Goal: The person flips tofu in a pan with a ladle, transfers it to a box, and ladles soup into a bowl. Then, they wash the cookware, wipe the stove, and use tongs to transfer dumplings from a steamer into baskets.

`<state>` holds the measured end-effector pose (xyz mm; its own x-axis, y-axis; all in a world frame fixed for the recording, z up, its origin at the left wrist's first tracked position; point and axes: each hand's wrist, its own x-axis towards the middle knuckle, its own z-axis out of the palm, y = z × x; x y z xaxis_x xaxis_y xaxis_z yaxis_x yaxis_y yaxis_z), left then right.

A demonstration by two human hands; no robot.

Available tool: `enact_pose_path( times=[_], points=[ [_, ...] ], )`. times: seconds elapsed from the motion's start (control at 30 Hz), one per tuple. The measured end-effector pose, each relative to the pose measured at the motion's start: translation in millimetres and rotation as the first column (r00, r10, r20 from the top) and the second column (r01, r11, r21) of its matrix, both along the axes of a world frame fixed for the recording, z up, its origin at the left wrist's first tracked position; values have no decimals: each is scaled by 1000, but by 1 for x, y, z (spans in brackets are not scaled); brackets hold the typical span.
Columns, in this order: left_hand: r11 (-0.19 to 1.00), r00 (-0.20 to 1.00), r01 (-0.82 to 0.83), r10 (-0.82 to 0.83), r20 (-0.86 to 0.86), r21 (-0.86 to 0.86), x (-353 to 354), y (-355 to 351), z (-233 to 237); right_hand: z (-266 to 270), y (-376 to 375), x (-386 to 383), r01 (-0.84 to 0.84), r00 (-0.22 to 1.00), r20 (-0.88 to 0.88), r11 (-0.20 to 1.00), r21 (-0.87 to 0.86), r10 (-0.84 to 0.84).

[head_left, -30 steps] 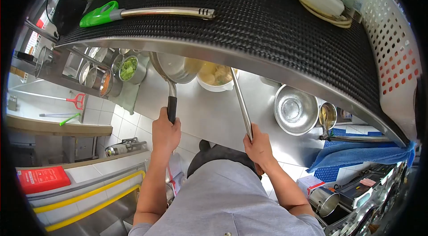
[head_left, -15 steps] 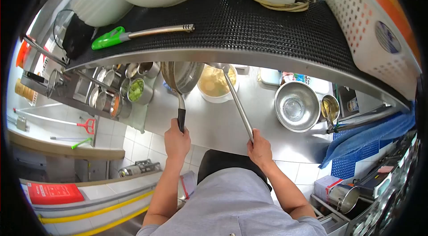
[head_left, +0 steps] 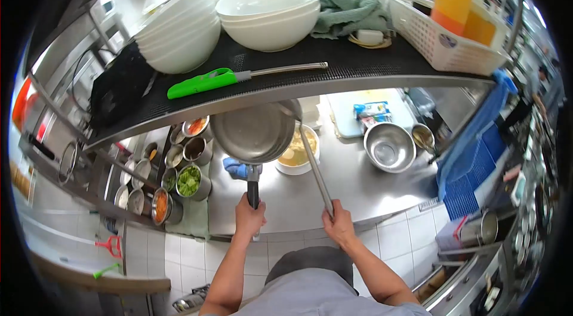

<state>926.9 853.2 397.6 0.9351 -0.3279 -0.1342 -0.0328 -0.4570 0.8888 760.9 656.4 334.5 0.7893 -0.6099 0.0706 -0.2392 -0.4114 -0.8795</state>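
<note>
My left hand [head_left: 250, 219] is closed around the black handle of a metal pan [head_left: 248, 134]. The pan's grey inside faces me, and the shelf edge hides a little of its far rim. My right hand [head_left: 339, 224] grips the long steel handle of a ladle [head_left: 314, 173]. The ladle's head is at the pan's right rim, above a white bowl [head_left: 295, 169]. Yellowish broth with pale pieces fills the bowl; pan and ladle cover part of it. A blue cloth [head_left: 235, 168] lies on the steel counter, left of the pan handle.
Metal containers of chopped greens [head_left: 190, 181] and orange shreds [head_left: 160, 205] stand at left. To the right are a steel bowl [head_left: 390, 147] and a white cutting board [head_left: 340, 114]. The overhead shelf [head_left: 280, 86] holds white bowls [head_left: 268, 23], a green lighter [head_left: 203, 83] and a basket [head_left: 441, 53].
My view has tilted up, showing more of the shelf. The pan's inside now faces me more fully, and the ladle head has come nearer the pan's rim. Both hands keep their grips.
</note>
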Motion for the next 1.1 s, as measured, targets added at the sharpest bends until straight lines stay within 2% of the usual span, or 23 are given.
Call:
enact_pose_path(
  times=[0.03, 0.07, 0.1, 0.13, 0.17, 0.23, 0.27, 0.3, 0.33, 0.37, 0.43, 0.47, 0.53, 0.6, 0.63, 0.73, 0.8, 0.87, 0.9, 0.97, 1.1],
  points=[
    [998, 998, 26, -29, -56, -49, -2, 9, -2, 8, 16, 2, 15, 994, -110, 1000, 0, -15],
    [994, 990, 67, -78, -119, -91, -5, 17, -3, 7, 30, 6, -37, 989, -142, 999, 27, 40],
    [993, 983, 98, -106, -151, -63, -11, 26, 1, -1, 40, 4, -39, 982, -180, 997, 62, 50],
    [985, 965, 169, -171, -198, -29, -20, 37, 4, -35, 49, 2, -35, 975, -213, 989, 141, 65],
    [976, 943, 202, -215, -254, -79, -26, 49, -5, -36, 59, -10, 44, 987, -159, 990, 138, -21],
    [960, 932, 276, -280, -231, -48, -49, 60, 6, 0, 74, -59, 88, 994, -83, 978, 191, -73],
    [907, 879, 421, -416, -232, -32, -50, 65, 14, 1, 81, -83, 78, 996, -62, 964, 256, -64],
    [849, 818, 529, -508, -270, 3, -51, 71, 6, -12, 91, -110, 68, 997, 14, 977, 202, -73],
    [801, 772, 598, -562, -297, 38, -54, 73, 4, 17, 99, -144, 53, 996, -85, 844, 534, -9],
    [652, 668, 734, -642, -378, 190, -72, 58, 17, 20, 109, -180, 86, 995, -91, 783, 616, -37],
    [305, 537, 829, -670, -513, 469, -103, 36, 54, 12, 131, -228, 62, 996, -8, 651, 756, -85],
    [450, 449, 886, -775, -444, 111, -117, 28, 28, 0, 143, -256, 31, 988, 63, 580, 814, -142],
    [166, 187, 982, -930, -316, 94, -147, -7, 13, -3, 171, -298, 139, 945, 29, 479, 867, -326],
    [-3, 14, 999, -891, -455, 37, -186, -42, -7, -5, 206, -334, 190, 867, 65, 447, 874, -494],
    [-112, -87, 993, -885, -458, 28, -213, -58, -14, -7, 221, -347, 208, 821, 83, 430, 878, -565],
    [-375, -333, 927, -800, -499, -15, -318, -93, -24, -9, 258, -382, 317, 596, 105, 354, 880, -796],
    [-482, -454, 872, -726, -516, -88, -385, -105, -41, 4, 269, -404, 438, 375, 18, 194, 878, -927],
    [-645, -571, 760, -609, -551, -74, -458, -109, -46, 10, 276, -429, 492, 116, -36, 26, 870, -993],
    [-681, -611, 723, -553, -566, -115, -491, -104, -47, -3, 277, -437, 532, -38, -51, -63, 845, -998],
    [-752, -691, 631, -433, -579, -190, -547, -93, -52, -9, 282, -452, 542, -259, -89, -221, 811, -962],
    [-902, -841, 342, -169, -513, -263, -642, -66, -57, -30, 299, -490, 504, -563, -92, -429, 749, -822]
  ],
)
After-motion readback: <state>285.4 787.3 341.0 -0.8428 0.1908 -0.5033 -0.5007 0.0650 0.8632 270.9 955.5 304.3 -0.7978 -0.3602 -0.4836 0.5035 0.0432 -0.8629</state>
